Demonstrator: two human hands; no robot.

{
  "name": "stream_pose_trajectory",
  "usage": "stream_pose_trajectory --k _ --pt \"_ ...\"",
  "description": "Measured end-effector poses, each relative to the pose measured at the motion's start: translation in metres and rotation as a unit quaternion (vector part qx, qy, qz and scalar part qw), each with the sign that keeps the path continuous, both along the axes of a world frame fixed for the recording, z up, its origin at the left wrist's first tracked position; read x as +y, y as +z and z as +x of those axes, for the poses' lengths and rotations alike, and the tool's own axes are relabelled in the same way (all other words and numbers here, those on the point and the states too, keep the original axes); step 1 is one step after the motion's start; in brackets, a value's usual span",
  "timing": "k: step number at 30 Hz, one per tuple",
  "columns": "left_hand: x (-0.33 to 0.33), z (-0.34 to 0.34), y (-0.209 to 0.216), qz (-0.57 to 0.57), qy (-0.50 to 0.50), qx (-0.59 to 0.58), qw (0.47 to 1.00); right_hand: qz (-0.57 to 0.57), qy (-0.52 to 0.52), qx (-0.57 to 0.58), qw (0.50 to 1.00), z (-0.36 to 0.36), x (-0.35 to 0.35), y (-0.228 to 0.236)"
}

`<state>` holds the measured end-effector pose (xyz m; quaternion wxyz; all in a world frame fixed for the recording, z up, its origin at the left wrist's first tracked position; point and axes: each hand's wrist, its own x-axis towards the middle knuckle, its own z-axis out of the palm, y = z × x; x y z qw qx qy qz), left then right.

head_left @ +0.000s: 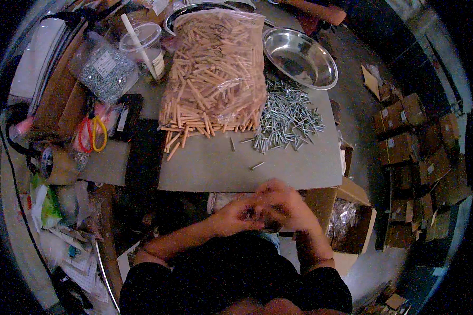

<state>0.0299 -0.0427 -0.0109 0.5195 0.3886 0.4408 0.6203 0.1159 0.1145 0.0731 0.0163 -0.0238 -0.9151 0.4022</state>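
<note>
My left hand [238, 214] and my right hand [285, 206] meet in front of my chest, just off the near edge of the table. The fingers of both are curled inward and close together; whatever lies between them is hidden, and the right hand is slightly blurred. Beyond them, a clear plastic bag [220, 68] full of wooden dowels lies on the tabletop [205, 170], with loose dowels [186, 131] spilling from its near side. A heap of silvery metal screws [286, 118] sits to its right. Two single screws lie apart, one [257, 166] closest to my hands.
A steel bowl [299, 58] stands behind the screws. At left are a lidded plastic cup [147, 47] with a straw, a bag of small metal parts [105, 68] and a tape roll [47, 160]. An open carton [352, 226] is at right below the table; stacked cartons [399, 147] stand farther right.
</note>
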Motion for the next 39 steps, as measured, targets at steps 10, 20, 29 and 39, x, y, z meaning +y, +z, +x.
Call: stream_pose_trajectory --k 10,20,29,39 --pt "-0.007 -0.002 -0.006 0.014 -0.059 -0.026 0.998 0.142 -0.210 0.013 0.967 -0.024 0.034 -0.030" --pt "-0.003 0.003 -0.014 0.004 -0.075 -0.026 0.997 0.216 -0.239 0.003 0.947 -0.024 0.046 -0.024" --pt "-0.003 0.003 -0.008 0.003 -0.085 -0.019 0.996 0.200 -0.163 0.059 0.964 0.002 0.050 -0.031" --pt "-0.003 -0.002 0.002 -0.017 -0.133 -0.066 0.989 0.183 -0.220 -0.038 0.957 -0.014 0.055 -0.010"
